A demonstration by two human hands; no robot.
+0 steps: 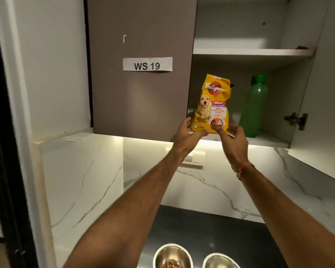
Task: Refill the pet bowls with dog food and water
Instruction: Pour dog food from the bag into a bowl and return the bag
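Two bowls point(195, 258) wait on the worktop point(182, 223). Left hand point(188, 134) and right hand point(234, 140), fingers spread, touch the dog food bag point(213, 105) (shelf-bound, unlifted); a firm grip seems needed next.

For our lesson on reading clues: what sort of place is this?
Probably a home kitchen: a wall cupboard above a marble-look backsplash, a dark counter, and steel pet bowls.

A paper label point(147, 64) reading "WS 19" sits on the closed brown cabinet door point(139, 74). Below, a white switch plate point(193, 159) on marble-patterned wall point(259, 190). A metal hinge point(296, 119) shows at right.
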